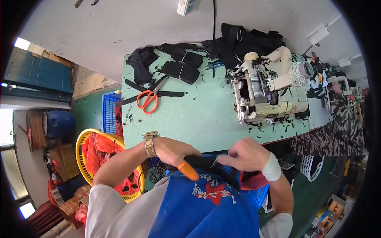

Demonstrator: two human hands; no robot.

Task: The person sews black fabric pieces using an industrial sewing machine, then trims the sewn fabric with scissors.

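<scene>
Left hand and right hand grip black fabric; probably this steadies it. Scissors lie aside, presumably for reach.

A yellow basket holds red material, probably plastic, near a blue crate.

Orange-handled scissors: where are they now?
In the head view, the scissors lie at the left of the green table, among black strips.
</scene>
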